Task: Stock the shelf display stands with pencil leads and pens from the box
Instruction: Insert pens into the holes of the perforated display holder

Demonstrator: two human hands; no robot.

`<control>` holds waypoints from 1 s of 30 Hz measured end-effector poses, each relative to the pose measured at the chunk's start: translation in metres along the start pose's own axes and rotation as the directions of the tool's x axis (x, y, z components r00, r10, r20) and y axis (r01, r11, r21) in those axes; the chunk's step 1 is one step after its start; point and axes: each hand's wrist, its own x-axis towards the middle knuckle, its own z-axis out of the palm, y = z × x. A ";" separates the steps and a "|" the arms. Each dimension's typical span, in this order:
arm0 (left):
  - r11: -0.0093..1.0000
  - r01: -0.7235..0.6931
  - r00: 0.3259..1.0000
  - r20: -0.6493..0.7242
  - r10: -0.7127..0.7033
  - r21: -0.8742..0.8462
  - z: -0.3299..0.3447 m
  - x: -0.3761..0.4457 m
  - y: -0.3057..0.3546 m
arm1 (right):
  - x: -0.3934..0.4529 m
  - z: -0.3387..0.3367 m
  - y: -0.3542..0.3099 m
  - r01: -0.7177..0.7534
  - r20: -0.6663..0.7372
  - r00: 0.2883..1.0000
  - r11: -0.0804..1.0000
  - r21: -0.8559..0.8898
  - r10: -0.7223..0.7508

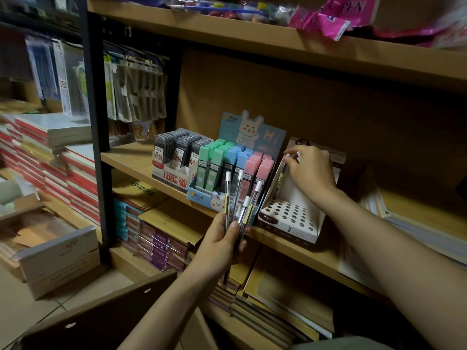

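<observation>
Right hand (309,170) pinches a pen (282,173) over the stand (290,213); left hand (222,242) grips a loose bunch (240,198), which might slip or fan out.

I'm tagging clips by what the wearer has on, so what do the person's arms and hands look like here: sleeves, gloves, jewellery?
Both forearms are bare as far as the frame shows, with no sleeves in view. The left hand and right hand wear no gloves, and no rings, watch or bracelet show on the visible sides. A bit of grey-green clothing sits at the bottom edge.
</observation>
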 end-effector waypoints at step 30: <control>0.954 -0.209 0.978 0.051 0.203 0.213 0.010 0.005 -0.007 | -0.055 -0.023 -0.013 -0.130 0.377 0.926 0.933 0.336 -0.007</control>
